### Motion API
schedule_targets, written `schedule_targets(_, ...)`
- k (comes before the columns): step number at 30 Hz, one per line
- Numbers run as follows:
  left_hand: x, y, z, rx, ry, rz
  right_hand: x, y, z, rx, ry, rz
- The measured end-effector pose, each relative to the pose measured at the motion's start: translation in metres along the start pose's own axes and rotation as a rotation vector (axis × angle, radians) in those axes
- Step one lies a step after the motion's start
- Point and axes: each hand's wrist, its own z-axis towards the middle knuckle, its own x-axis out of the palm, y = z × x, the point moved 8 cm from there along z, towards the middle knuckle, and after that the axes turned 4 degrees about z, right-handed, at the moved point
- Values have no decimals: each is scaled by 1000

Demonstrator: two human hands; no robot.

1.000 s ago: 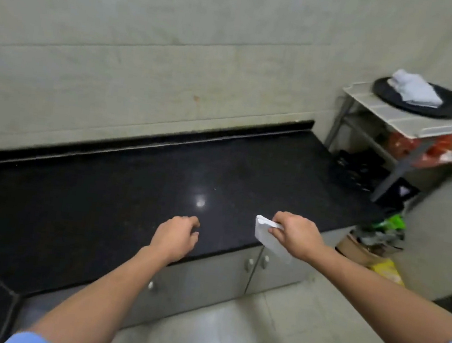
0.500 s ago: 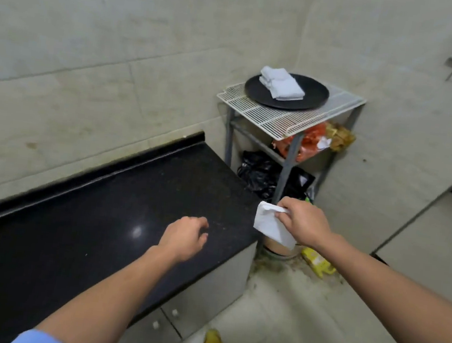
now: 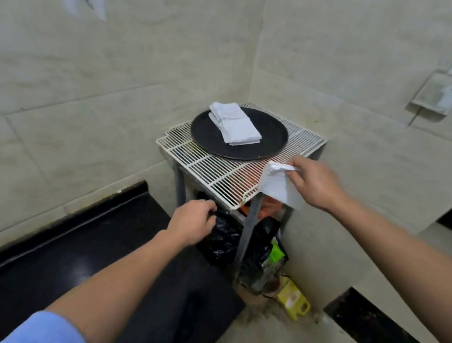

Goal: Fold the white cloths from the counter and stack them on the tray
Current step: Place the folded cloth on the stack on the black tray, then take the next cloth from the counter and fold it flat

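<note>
A round black tray [image 3: 270, 141] sits on a white wire rack [image 3: 219, 170] in the corner. A stack of folded white cloths [image 3: 235, 124] lies on the tray's left half. My right hand [image 3: 316, 181] pinches a folded white cloth [image 3: 276, 187] by its top edge, and it hangs over the rack's front right corner, just short of the tray. My left hand [image 3: 192, 219] hovers lower, past the end of the black counter [image 3: 82, 262], fingers loosely curled and holding nothing.
Black bags [image 3: 225, 241] and orange packets [image 3: 268, 207] fill the space under the rack. A yellow packet [image 3: 293, 303] lies on the floor by the rack's leg. Tiled walls close the corner behind; an electrical box [image 3: 439, 95] hangs on the right wall.
The view has swung right from the counter to the rack. My right hand has carried the folded cloth up to the rack's front edge near the tray; my left hand followed, holding nothing.
</note>
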Motion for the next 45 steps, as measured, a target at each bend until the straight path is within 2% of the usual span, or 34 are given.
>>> schedule_targets(7, -14, 15, 86, -60, -107, -2, 13, -13, 137, -132, 67, 23)
schedule_targets(12, -16, 26, 143, -143, -193, 94, 55, -17, 232, -292, 208, 70)
schedule_targets(16, -8, 30, 179, -234, -218, 118, 91, -14, 292, -426, 379, 18)
schedule_targets(21, -4, 32, 194, -376, -282, 124, 137, -20, 344, -486, 496, -51)
schedule_targets(24, -2, 33, 195, -410, -295, 119, 161, -26, 355, -481, 468, -41)
schedule_targets(27, 0, 32, 195, -415, -307, 114, 164, -30, 348, -523, 252, -120)
schedule_targets(30, 2, 32, 196, -431, -315, 119, 161, -30, 320, -597, 109, 15)
schedule_targets(32, 3, 31, 196, -447, -323, 124, 173, -31, 301, -631, 180, 66)
schedule_targets(35, 5, 30, 196, -453, -329, 131, 200, -39, 289, -606, 313, -14)
schedule_targets(41, 2, 25, 186, -436, -309, 135, 205, -39, 288, -597, 374, -50)
schedule_targets(45, -10, 27, 151, -470, -309, 152, 186, -25, 284, -516, 400, -77)
